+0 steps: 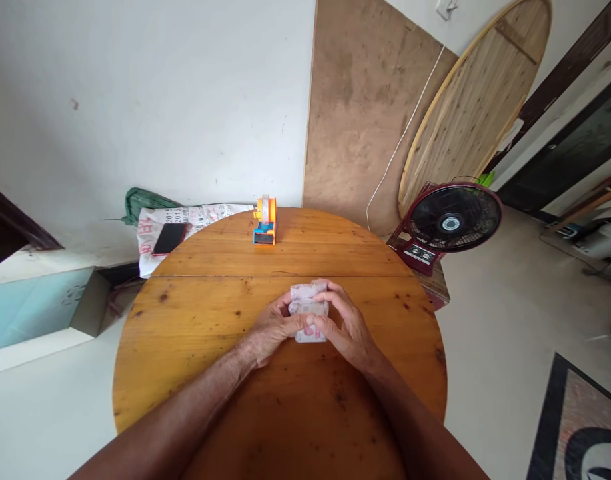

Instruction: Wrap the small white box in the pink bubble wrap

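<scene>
A small whitish packet [310,333] with pink marks, seemingly wrapped in clear plastic, is at the middle of the round wooden table [200,313]. My left hand [275,327] grips its left side, thumb across the front. From the right, my right hand [348,330] holds it too, with the thumb on its face and the fingers over its upper part. Both thumb tips nearly meet on the packet. Its underside is hidden.
An orange and blue tape dispenser [265,223] stands near the table's far edge. Beyond the far left edge, a dark phone-like object [170,239] lies on a printed white sack [215,213]. A dark red fan [450,220] stands beyond the right edge.
</scene>
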Demonstrator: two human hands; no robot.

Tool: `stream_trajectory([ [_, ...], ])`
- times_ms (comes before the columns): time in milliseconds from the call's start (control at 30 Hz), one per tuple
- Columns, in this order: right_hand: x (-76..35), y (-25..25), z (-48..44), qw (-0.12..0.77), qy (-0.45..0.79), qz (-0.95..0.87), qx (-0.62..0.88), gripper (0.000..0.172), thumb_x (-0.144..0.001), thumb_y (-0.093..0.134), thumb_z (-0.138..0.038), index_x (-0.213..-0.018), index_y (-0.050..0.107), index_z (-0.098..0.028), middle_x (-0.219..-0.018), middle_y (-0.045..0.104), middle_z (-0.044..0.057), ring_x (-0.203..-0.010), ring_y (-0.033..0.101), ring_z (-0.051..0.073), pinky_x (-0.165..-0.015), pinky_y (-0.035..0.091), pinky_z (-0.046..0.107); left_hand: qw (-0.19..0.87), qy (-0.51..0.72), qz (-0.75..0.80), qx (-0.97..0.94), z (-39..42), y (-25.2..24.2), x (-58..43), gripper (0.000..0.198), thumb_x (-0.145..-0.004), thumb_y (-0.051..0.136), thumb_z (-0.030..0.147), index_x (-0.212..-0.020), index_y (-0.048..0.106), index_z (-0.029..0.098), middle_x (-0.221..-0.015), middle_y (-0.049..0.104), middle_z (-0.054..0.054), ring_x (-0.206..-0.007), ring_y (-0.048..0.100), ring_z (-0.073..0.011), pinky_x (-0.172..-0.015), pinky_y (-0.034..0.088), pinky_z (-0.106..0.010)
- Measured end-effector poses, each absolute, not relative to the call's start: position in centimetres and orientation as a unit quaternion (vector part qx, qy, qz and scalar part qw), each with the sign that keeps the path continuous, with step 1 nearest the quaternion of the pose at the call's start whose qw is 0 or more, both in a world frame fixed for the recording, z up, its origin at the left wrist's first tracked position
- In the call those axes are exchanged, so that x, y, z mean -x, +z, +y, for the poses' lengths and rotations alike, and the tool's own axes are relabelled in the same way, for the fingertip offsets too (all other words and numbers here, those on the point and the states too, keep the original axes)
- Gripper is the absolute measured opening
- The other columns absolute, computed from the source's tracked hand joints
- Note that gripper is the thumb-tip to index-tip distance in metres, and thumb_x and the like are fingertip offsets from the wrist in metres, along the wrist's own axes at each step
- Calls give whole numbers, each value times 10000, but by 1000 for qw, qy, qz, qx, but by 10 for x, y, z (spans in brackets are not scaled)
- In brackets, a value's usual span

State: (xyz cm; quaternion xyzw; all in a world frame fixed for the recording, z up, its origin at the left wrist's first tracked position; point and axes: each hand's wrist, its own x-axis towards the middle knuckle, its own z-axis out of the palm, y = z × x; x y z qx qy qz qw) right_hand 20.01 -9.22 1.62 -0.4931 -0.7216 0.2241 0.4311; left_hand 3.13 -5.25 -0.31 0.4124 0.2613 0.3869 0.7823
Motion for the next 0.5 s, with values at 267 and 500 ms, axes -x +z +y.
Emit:
stream_trajectory([
  [267, -204, 12, -94, 486, 298, -645, 509, 631, -803, 654, -426, -1360, 411, -256, -1363, 528, 105, -1240, 515, 275, -1041, 412, 449, 801, 396, 256, -368, -50, -2, -31, 563, -623, 865, 312, -1137, 665, 203, -1002, 715, -62, -841, 666, -194, -789, 517, -326],
  [500, -198, 17, -93, 434, 349, -634, 536, 593, -706, 759, -314, -1249, 529, -247, -1211, 641, 63, -1092, 596, 242, -987, 452, 409, 790, 394, 262, -391, -51, -6, -31, 501, -652, 852, 284, -1108, 676, 175, -1000, 714, -69, -853, 655, -180, -782, 508, -293],
])
